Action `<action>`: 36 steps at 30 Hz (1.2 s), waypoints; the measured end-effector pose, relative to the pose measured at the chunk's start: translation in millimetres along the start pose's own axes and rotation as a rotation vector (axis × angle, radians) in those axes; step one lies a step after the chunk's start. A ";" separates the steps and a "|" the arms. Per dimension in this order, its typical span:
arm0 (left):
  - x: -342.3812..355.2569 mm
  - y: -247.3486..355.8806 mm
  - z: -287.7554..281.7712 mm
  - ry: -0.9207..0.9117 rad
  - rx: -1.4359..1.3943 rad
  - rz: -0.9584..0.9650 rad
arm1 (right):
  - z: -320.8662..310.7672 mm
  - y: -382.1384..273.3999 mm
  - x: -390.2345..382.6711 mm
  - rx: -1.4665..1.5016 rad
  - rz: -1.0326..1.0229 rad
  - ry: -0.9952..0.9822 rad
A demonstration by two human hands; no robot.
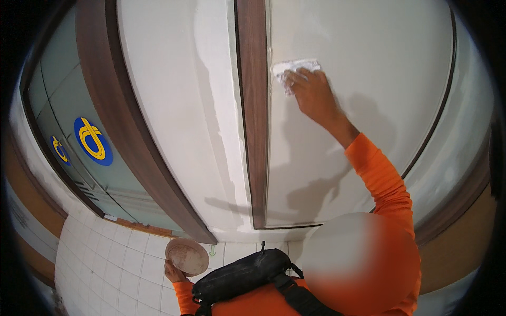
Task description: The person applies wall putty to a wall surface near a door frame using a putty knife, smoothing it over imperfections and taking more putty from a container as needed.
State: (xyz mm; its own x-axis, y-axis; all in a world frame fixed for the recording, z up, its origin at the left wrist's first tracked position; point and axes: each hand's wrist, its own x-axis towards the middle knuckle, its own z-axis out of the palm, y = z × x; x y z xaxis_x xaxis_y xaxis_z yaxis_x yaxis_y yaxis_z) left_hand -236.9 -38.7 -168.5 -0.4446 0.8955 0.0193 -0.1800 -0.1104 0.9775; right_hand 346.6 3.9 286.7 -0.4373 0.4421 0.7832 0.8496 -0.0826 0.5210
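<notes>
My right hand [315, 100] is raised to the pale panel [358, 47], its fingers closed on a crumpled white cloth [296, 66]. The cloth lies against the panel close to the dark wood trim [253, 105] on its left side. Low on the left, my left hand [176, 273] grips the side of a round brownish bowl [188, 258]. Pale residue coats the inside of the bowl, which is held above the tiled floor. Most of the fingers under the bowl are hidden.
A white wall strip with uneven patches [179, 95] lies left of the trim. Farther left, a brown door frame [121, 116] borders a glass door [63, 100] with blue and yellow emblems. White floor tiles [121, 263] run below. A black bag [245, 274] hangs across my orange-sleeved body.
</notes>
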 end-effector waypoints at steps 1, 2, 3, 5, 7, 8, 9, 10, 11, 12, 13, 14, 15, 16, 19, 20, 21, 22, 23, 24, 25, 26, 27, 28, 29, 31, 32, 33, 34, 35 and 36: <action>5.2 -3.2 1.5 -0.008 0.012 0.000 | 4.1 -8.2 -13.8 0.016 -0.015 -0.017; 9.0 -3.3 3.2 -0.001 -0.046 -0.035 | 3.0 -16.8 -23.9 -0.011 -0.044 -0.095; 11.9 -2.9 2.8 0.008 -0.103 -0.070 | 5.5 -25.8 -34.9 -0.006 -0.032 -0.098; 5.7 15.3 31.2 -0.025 -0.084 -0.089 | 13.7 -35.2 -65.5 0.062 -0.049 -0.189; 5.8 24.0 33.9 -0.035 -0.058 -0.095 | 23.9 -54.4 -94.7 0.076 -0.042 -0.191; 8.0 21.0 30.2 -0.040 -0.072 -0.085 | 26.4 -67.9 -105.4 0.123 -0.033 -0.203; 11.0 19.0 25.1 -0.045 -0.086 -0.076 | 29.8 -81.8 -116.6 0.170 -0.025 -0.214; 11.6 17.2 25.4 -0.048 -0.083 -0.078 | 35.4 -93.1 -133.5 0.169 -0.022 -0.217; 11.8 16.2 29.3 -0.072 -0.095 -0.064 | 40.0 -101.2 -150.9 0.158 -0.080 -0.267; 11.0 14.4 30.7 -0.096 -0.104 -0.053 | 40.1 -108.2 -163.7 0.150 -0.137 -0.320; 10.9 13.9 30.7 -0.095 -0.109 -0.050 | 36.4 -113.2 -164.2 0.147 -0.140 -0.315; 10.2 13.8 29.9 -0.066 -0.101 -0.046 | 33.6 -117.5 -163.8 0.233 -0.036 -0.413; 9.4 14.0 28.9 -0.039 -0.094 -0.043 | 32.0 -119.1 -161.7 0.318 0.070 -0.510; 9.6 14.0 27.3 -0.033 -0.112 -0.035 | 27.4 -106.9 -142.9 0.358 0.173 -0.363; 6.4 13.2 14.6 -0.037 -0.092 -0.047 | 1.2 -47.4 -64.4 0.515 0.516 0.167; 5.6 13.0 11.0 -0.026 -0.091 -0.026 | -19.0 -32.7 -29.8 0.578 0.594 0.171; 5.0 13.4 6.6 -0.012 -0.088 -0.003 | -32.3 -25.5 -1.3 0.640 0.688 0.186; 3.2 15.4 8.9 -0.015 -0.090 -0.006 | -41.9 -17.7 20.9 0.692 0.780 0.200; 0.4 18.4 11.9 0.000 -0.095 -0.033 | -42.7 -11.0 35.8 0.745 0.737 0.272; -3.3 20.3 15.0 0.018 -0.105 -0.062 | -40.5 -4.8 48.4 0.799 0.689 0.344; -7.1 21.8 16.8 0.022 -0.111 -0.064 | -34.5 1.1 57.7 0.801 0.680 0.344; -9.5 23.6 19.2 0.009 -0.110 -0.070 | -29.1 5.8 66.3 0.833 0.679 0.352; -11.1 24.0 21.5 -0.004 -0.108 -0.077 | -25.3 9.1 71.1 0.865 0.677 0.359; -12.2 21.3 18.3 0.007 -0.113 -0.073 | -28.4 6.6 77.0 0.876 0.669 0.362; -13.6 15.8 14.2 0.037 -0.072 -0.019 | -33.6 5.4 83.0 0.819 0.702 0.295; -17.5 11.1 7.8 0.072 -0.036 0.034 | -37.5 6.0 89.9 0.763 0.727 0.230; -19.2 11.6 3.3 0.036 -0.054 0.048 | -37.7 9.5 89.9 0.586 0.648 0.255; -19.7 11.8 0.6 -0.002 -0.073 0.062 | -38.2 14.1 89.2 0.410 0.567 0.280; -20.2 14.6 0.7 0.000 -0.080 0.062 | -41.6 21.0 88.5 0.409 0.560 0.282; -21.8 16.9 -0.8 0.058 -0.109 0.031 | -42.8 28.3 86.0 0.298 0.414 0.290; -21.8 17.0 -1.5 0.116 -0.137 -0.001 | -43.9 35.0 85.0 0.187 0.269 0.296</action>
State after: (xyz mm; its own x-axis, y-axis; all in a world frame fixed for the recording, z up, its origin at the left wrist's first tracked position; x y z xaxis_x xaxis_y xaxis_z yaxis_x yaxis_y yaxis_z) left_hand -231.6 -60.7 -152.5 -0.5411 0.8408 -0.0134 -0.2949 -0.1748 0.9394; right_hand 326.3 -0.6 386.4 -0.2362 0.1497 0.9601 0.9715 0.0150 0.2366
